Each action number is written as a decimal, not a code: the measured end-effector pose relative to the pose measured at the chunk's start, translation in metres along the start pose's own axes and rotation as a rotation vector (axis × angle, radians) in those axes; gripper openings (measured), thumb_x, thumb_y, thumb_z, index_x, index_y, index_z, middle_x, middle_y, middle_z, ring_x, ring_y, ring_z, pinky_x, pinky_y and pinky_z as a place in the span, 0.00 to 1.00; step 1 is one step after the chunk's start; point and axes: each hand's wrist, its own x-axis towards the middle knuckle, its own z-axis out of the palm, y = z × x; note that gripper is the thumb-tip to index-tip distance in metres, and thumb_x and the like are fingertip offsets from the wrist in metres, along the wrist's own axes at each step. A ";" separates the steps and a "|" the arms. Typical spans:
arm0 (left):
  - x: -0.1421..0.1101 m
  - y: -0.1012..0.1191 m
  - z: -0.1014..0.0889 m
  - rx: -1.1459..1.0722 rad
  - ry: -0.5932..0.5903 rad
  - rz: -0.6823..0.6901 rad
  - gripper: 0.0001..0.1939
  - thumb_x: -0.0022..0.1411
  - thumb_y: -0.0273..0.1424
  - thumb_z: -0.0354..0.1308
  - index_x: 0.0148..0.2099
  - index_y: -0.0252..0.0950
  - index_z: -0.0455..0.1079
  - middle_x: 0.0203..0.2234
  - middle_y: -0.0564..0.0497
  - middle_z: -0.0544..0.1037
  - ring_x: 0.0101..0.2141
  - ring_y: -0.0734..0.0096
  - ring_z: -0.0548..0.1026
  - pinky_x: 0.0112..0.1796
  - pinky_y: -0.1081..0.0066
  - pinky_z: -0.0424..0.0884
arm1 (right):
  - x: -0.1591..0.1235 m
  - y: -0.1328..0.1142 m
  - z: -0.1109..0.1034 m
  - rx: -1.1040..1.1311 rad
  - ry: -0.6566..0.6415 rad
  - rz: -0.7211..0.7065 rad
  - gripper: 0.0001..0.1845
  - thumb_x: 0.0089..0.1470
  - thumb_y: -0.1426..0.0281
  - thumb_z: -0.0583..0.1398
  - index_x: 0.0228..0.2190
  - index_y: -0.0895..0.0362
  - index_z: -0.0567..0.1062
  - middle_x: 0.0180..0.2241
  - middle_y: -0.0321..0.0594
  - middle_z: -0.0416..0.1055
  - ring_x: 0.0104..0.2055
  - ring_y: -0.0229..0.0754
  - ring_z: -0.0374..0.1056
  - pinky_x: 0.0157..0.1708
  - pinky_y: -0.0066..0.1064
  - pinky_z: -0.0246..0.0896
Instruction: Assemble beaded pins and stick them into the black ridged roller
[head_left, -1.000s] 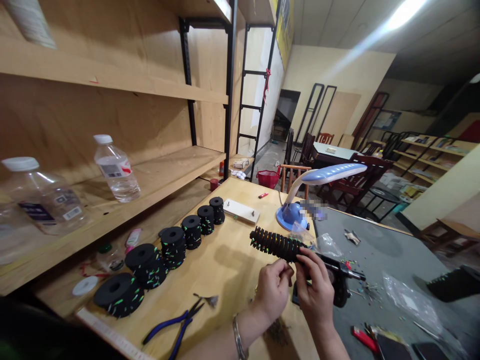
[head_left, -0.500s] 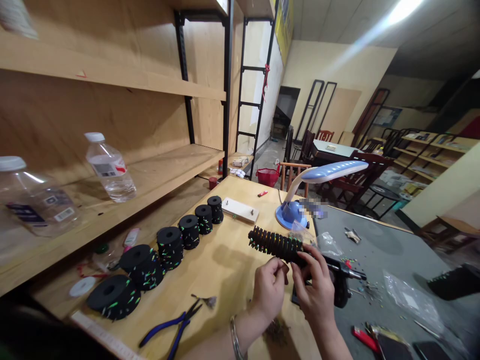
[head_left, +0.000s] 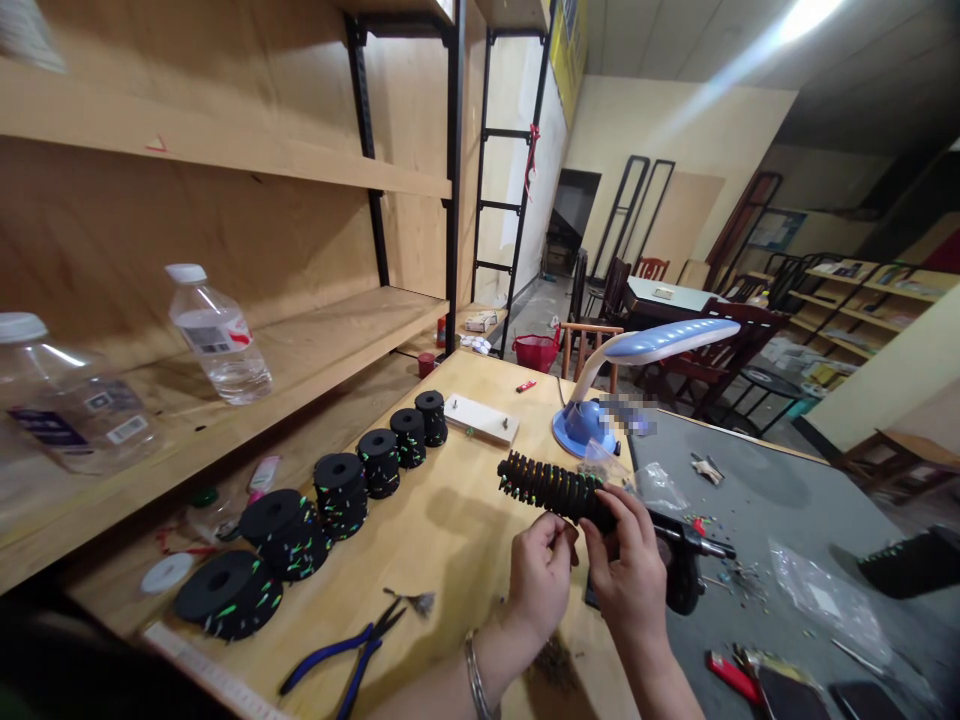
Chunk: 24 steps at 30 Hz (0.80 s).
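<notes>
A black ridged foam cylinder (head_left: 547,482), dotted with small green and yellow bits, lies almost level on a dark metal holder (head_left: 681,565) at the table's right side. My right hand (head_left: 630,560) is closed around the cylinder's right end, fingers on top and thumb toward the front. Just below the cylinder, my left hand (head_left: 538,568) is pinched, close to my right thumb. Whatever sits between its fingertips is too small to make out. Blue-handled pliers (head_left: 364,645) lie open on the wood to the left, beside a small tuft of thin strands (head_left: 416,600).
Several black foam spools (head_left: 341,495) with coloured bits stand in a row at left. Behind are a white board with pegs (head_left: 480,420) and a blue desk lamp (head_left: 577,428). Plastic bags (head_left: 825,590), scattered bits and a red-handled tool (head_left: 733,680) cover parts of the grey mat.
Both hands stay at the cylinder. The right fingers have shifted slightly left along its end; the left hand keeps its pinch, nearly still.
</notes>
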 end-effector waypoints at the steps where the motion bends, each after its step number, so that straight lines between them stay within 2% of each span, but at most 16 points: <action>1: 0.000 0.000 0.000 -0.002 0.003 0.000 0.13 0.62 0.32 0.51 0.25 0.36 0.63 0.18 0.54 0.67 0.22 0.72 0.66 0.24 0.75 0.60 | 0.000 0.000 0.001 -0.001 0.005 0.001 0.15 0.59 0.65 0.56 0.47 0.55 0.71 0.49 0.51 0.70 0.44 0.50 0.72 0.41 0.41 0.71; 8: -0.003 -0.001 -0.001 -0.041 -0.026 -0.036 0.12 0.62 0.32 0.51 0.26 0.36 0.66 0.18 0.53 0.70 0.21 0.72 0.68 0.24 0.75 0.62 | 0.000 0.003 0.000 0.017 -0.006 -0.010 0.16 0.60 0.65 0.57 0.49 0.54 0.70 0.51 0.50 0.70 0.49 0.51 0.70 0.44 0.42 0.69; 10: -0.009 -0.003 -0.004 -0.026 -0.076 -0.081 0.11 0.61 0.32 0.51 0.27 0.35 0.67 0.18 0.52 0.73 0.21 0.71 0.70 0.24 0.74 0.63 | -0.002 0.003 -0.004 0.027 -0.011 -0.002 0.17 0.60 0.65 0.57 0.50 0.55 0.69 0.52 0.51 0.69 0.44 0.49 0.73 0.42 0.41 0.70; 12: -0.019 -0.006 -0.011 0.014 -0.147 -0.121 0.11 0.60 0.32 0.52 0.27 0.35 0.69 0.18 0.51 0.74 0.21 0.70 0.71 0.23 0.74 0.63 | -0.007 0.003 -0.010 0.035 0.014 0.015 0.18 0.60 0.65 0.57 0.51 0.55 0.69 0.54 0.52 0.68 0.34 0.43 0.73 0.37 0.39 0.71; 14: -0.030 -0.009 -0.021 0.068 -0.210 -0.146 0.11 0.60 0.32 0.53 0.26 0.35 0.69 0.18 0.50 0.75 0.20 0.70 0.71 0.23 0.74 0.62 | -0.017 0.003 -0.015 0.045 0.059 0.025 0.16 0.59 0.66 0.57 0.49 0.56 0.70 0.51 0.52 0.70 0.30 0.41 0.72 0.34 0.36 0.70; 17: -0.043 -0.011 -0.035 0.096 -0.243 -0.163 0.12 0.59 0.33 0.54 0.25 0.35 0.69 0.17 0.50 0.75 0.19 0.70 0.71 0.22 0.74 0.62 | -0.035 0.003 -0.019 0.084 0.075 0.035 0.12 0.58 0.66 0.57 0.42 0.57 0.74 0.40 0.49 0.76 0.35 0.46 0.73 0.34 0.34 0.70; 20: -0.041 -0.009 -0.041 -0.002 -0.196 -0.182 0.12 0.59 0.37 0.56 0.31 0.33 0.70 0.18 0.51 0.74 0.17 0.72 0.69 0.21 0.74 0.61 | -0.049 0.001 -0.014 0.184 -0.025 0.172 0.12 0.57 0.62 0.58 0.37 0.57 0.76 0.31 0.45 0.78 0.30 0.45 0.73 0.29 0.31 0.69; 24: -0.022 -0.005 -0.028 -0.237 -0.083 -0.230 0.22 0.55 0.41 0.62 0.46 0.31 0.67 0.20 0.54 0.74 0.18 0.76 0.66 0.21 0.75 0.60 | -0.048 -0.004 0.002 0.372 -0.137 0.477 0.20 0.54 0.55 0.58 0.36 0.60 0.77 0.24 0.43 0.77 0.23 0.44 0.72 0.22 0.30 0.66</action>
